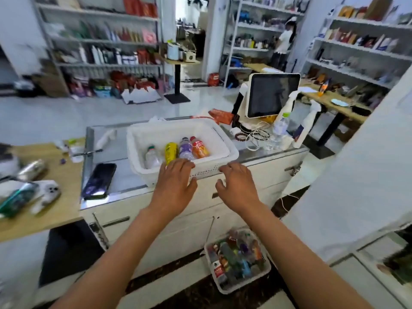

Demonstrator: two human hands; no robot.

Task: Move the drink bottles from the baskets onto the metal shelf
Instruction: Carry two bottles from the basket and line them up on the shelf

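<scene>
A white plastic basket [225, 141] stands on the steel counter top. Inside it lie several drink bottles: a clear one [152, 158], a yellow one [171, 152], a purple one [185, 147] and an orange one [199, 148]. My left hand [175, 182] hovers over the basket's near rim with fingers spread, holding nothing. My right hand [236, 182] is just right of it, in front of the basket's near right corner, fingers loosely bent and empty. A second white basket [265, 269] full of mixed bottles sits on the floor below.
A black phone [99, 180] lies on the counter left of the basket. A touchscreen terminal [270, 94], spray bottles and cables crowd the counter's right end. Metal shelves [100, 41] with goods line the far walls. A person stands at the back right.
</scene>
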